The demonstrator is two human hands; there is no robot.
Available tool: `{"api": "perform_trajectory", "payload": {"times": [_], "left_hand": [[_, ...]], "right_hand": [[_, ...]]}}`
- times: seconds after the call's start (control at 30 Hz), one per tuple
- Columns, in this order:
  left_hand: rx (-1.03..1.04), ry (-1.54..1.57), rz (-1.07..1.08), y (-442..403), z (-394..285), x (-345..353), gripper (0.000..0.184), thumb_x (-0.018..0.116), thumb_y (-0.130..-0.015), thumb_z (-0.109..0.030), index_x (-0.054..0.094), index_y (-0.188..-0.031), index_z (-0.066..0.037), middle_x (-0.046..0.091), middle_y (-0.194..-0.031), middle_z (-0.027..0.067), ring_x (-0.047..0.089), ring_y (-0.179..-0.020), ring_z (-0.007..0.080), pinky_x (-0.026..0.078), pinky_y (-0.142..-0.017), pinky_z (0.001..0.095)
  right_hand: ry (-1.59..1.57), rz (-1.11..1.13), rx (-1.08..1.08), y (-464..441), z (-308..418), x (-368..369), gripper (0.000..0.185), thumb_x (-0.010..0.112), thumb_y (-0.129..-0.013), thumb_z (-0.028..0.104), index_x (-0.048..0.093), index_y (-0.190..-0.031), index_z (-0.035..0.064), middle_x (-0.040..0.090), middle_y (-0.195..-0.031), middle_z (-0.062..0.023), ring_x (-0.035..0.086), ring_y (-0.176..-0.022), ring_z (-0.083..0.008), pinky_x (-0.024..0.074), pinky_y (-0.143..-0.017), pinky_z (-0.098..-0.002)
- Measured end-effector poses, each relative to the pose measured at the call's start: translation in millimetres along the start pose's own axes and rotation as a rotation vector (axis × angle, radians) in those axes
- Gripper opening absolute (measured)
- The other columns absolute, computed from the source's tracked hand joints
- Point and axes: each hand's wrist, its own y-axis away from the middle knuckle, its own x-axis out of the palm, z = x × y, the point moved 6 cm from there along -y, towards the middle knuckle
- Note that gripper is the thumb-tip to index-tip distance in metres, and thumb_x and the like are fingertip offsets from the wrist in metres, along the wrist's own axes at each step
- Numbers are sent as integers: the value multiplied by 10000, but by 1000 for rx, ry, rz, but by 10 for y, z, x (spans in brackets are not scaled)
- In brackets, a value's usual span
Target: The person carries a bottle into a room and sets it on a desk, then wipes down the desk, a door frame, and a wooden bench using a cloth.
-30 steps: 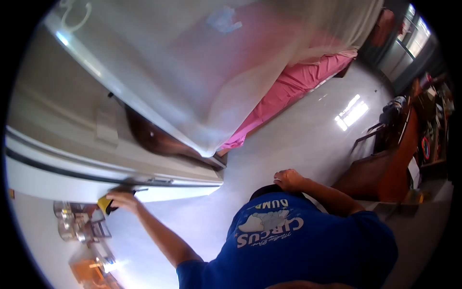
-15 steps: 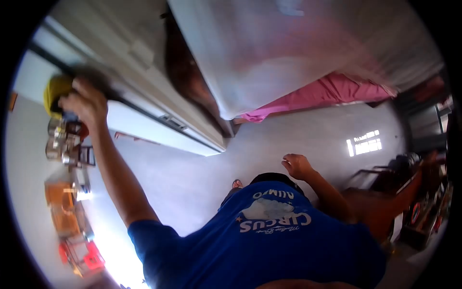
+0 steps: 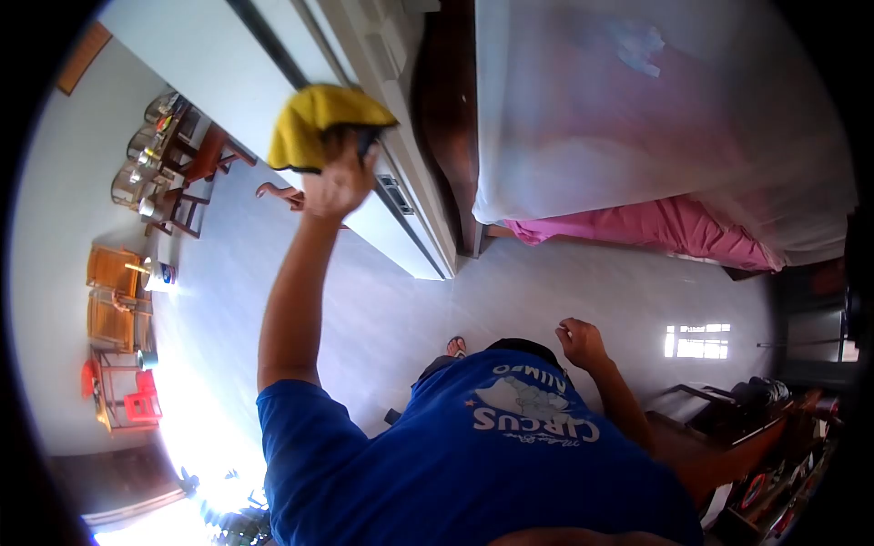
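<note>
My left hand point(image 3: 340, 182) is closed on a yellow cloth point(image 3: 328, 118) with a dark edging. The cloth lies against the edge of a white door point(image 3: 218, 68), above its metal latch plate point(image 3: 395, 195). Blur hides part of the left fingers. Lower right, beside the waist of my blue shirt point(image 3: 473, 473), my right hand point(image 3: 581, 343) hangs over the floor with its fingers curled in and nothing seen in them.
A bed with a pink sheet point(image 3: 655, 227) under a pale net point(image 3: 564, 136) stands at the upper right. Wooden furniture point(image 3: 737, 446) is at the lower right. Wooden chairs point(image 3: 111, 318), a red stool point(image 3: 141, 400) and a white bucket point(image 3: 159, 276) line the left wall.
My view has turned, so the door edge and bed sit further right. My left hand and the cloth have moved right in view, toward the latch side. My right hand stays near my waist.
</note>
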Motion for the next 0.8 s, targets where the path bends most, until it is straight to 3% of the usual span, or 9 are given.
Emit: {"api": "perform_trajectory", "payload": {"times": [0.13,0.3,0.43,0.57,0.63,0.73,0.8], "left_hand": [[92,12,-47,460,-170,251,516,686,-912,-345,617,-1291,0,623,-1202,244,589,-1108,455,465,-990,537],[-144,13,104,478,-324,227,512,687,-916,-345,599,-1327,-52,587,-1297,243,579,-1143,469,466,-1006,540],[-159,-97,-67,171,-528,-28,441,664,-923,-258,588,-1285,-18,595,-1246,271,614,-1091,462,508,-898,569],[-197,-180,-162,-265,-539,-284,478,631,-966,-311,521,-1307,5,574,-1213,301,651,-966,458,536,-813,544],[-334,9,-125,-563,-554,-594,531,633,-973,-326,509,-1340,36,537,-1225,369,598,-1016,518,499,-881,586],[-303,-49,-218,-601,-584,-669,568,600,-989,-317,458,-1410,37,460,-1350,380,564,-1099,506,487,-938,580],[-288,-84,-205,-304,-677,-425,620,609,-973,-271,388,-1464,35,427,-1412,389,560,-1134,555,490,-966,596]], "right_hand": [[-12,18,-13,-7,30,69,199,686,-915,214,678,-963,21,717,-833,-187,701,-775,-385,559,-711,-463],[-31,100,-67,-7,-93,31,212,658,-930,218,695,-1004,23,731,-880,-184,713,-799,-368,569,-737,-447],[7,128,-180,-197,-266,-192,197,666,-924,197,688,-989,11,726,-892,-195,711,-815,-375,565,-741,-450],[12,128,-250,-376,-396,-429,168,681,-914,161,678,-974,4,725,-891,-206,704,-807,-397,559,-724,-448],[19,133,-307,-463,-439,-455,162,680,-916,166,674,-959,11,724,-886,-200,702,-804,-397,557,-721,-451],[15,178,-325,-528,-452,-372,157,670,-920,177,671,-946,23,720,-874,-195,696,-801,-399,552,-722,-457],[17,222,-319,-515,-456,-294,165,661,-923,190,672,-949,28,719,-876,-195,694,-804,-401,550,-728,-462]]}}
